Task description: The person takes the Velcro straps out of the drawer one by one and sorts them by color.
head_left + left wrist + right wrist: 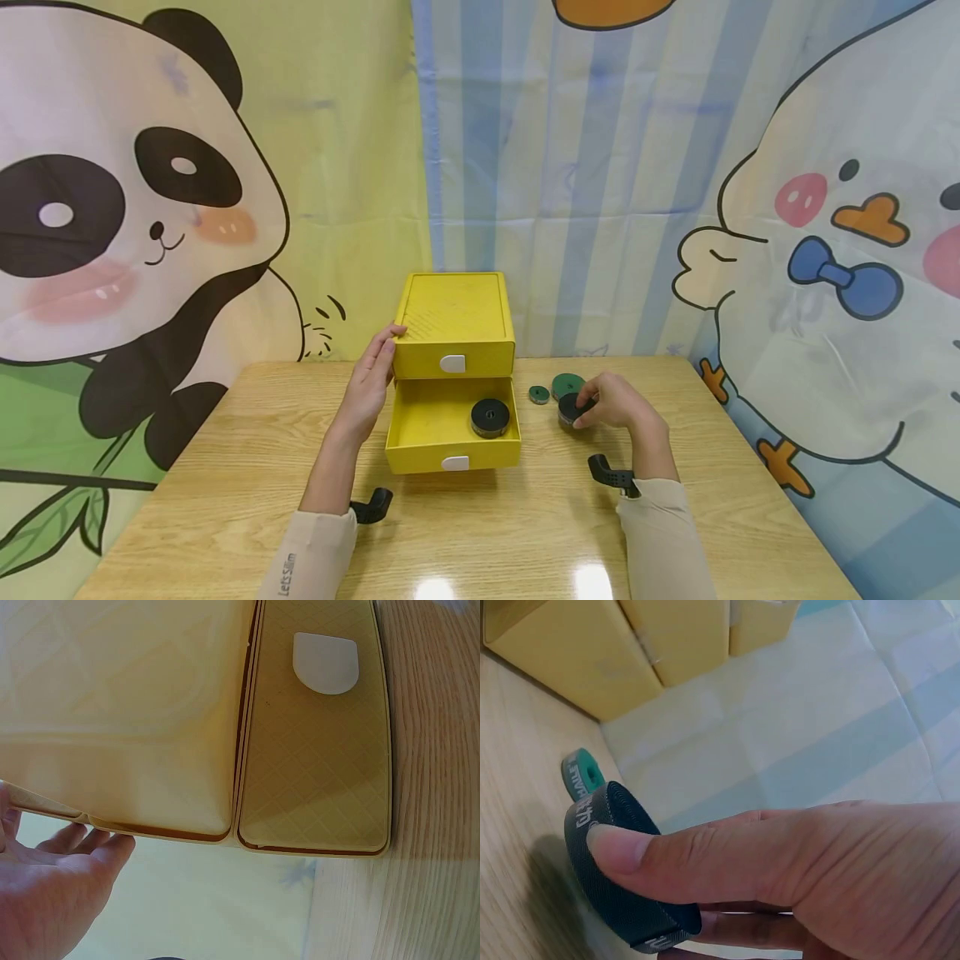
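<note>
A yellow drawer cabinet [453, 308] stands on the table with one drawer [427, 410] pulled out under a closed upper one. In that drawer, at its right side, lies a roll of black tape [491, 417]. My left hand [366, 396] touches the cabinet's left side, fingers along its upper edge. Between thumb and fingers my right hand [622, 404] pinches another roll of black tape [619, 862] with pale lettering, tilted in the right wrist view. Near it are a larger green roll [567, 384] and a small green roll [538, 394].
Below the pulled-out drawer, a lower closed drawer [315, 757] with a white pull tab shows in the left wrist view. The wooden table [277, 467] ends against printed curtains [615, 208] at the back. Black wrist mounts [611, 475] stick out from my arms.
</note>
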Tool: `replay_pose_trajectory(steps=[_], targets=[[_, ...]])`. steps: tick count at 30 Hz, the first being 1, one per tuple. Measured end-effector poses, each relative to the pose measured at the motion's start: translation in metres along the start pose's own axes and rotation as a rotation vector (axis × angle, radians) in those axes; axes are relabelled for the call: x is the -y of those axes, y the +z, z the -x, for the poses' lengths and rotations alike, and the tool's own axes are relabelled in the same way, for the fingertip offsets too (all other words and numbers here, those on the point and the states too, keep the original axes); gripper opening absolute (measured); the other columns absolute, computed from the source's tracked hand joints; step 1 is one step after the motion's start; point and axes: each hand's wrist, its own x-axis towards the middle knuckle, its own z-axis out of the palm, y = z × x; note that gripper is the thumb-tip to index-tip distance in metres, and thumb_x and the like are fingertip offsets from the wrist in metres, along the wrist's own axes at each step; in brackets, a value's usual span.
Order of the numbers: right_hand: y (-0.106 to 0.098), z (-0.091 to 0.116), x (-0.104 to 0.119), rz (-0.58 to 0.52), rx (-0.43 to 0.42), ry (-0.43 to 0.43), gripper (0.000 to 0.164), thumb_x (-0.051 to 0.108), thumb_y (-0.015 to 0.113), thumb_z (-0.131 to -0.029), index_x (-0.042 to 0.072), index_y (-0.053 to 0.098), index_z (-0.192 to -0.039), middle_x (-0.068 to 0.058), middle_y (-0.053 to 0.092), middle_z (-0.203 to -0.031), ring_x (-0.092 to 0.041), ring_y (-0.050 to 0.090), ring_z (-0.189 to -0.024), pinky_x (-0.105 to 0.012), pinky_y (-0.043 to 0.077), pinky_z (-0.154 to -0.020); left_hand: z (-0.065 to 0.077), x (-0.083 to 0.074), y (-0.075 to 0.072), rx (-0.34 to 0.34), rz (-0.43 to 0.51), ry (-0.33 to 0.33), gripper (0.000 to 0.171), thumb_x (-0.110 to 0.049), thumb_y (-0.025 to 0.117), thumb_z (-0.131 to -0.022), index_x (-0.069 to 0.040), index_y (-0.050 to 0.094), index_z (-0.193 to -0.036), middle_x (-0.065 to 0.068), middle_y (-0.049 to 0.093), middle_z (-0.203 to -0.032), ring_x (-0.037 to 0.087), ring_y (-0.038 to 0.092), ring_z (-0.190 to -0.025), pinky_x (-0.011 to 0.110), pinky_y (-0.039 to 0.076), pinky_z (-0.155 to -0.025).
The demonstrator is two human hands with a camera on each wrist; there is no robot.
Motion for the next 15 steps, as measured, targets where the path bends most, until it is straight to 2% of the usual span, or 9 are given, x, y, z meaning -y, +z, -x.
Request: replay_pose_trajectory(steps=[8, 15], targets=[[0.0026, 0.0024, -0.0042, 0.020, 0.039, 0.026, 0.029, 0.019, 0.096, -0.074, 0.010, 0.078, -0.094, -0.004, 0.074, -0.100, -0.021, 0.064, -0.090, -0.042, 0.056, -0.081, -0.0001, 0.0008, 0.0001, -0.001, -0.002, 0.002, 0.048, -0.047, 0.036, -0.113, -0.020, 0.044, -0.151, -0.004, 0.029, -0.167, 0.020, 0.024, -0.157, 0.061, 0.016, -0.127], [0.0047, 0.0003, -0.0103, 0.001, 0.036, 0.051, 0.028, 0.016, 0.095, -0.075, 0.008, 0.077, -0.095, -0.007, 0.074, -0.100, -0.023, 0.064, -0.091, -0.042, 0.055, -0.083, -0.0004, -0.0002, 0.0002, -0.004, -0.012, -0.002, 0.048, -0.048, 0.036, -0.112, -0.020, 0.044, -0.151, -0.004, 0.028, -0.168, 0.020, 0.022, -0.157, 0.060, 0.017, -0.127]])
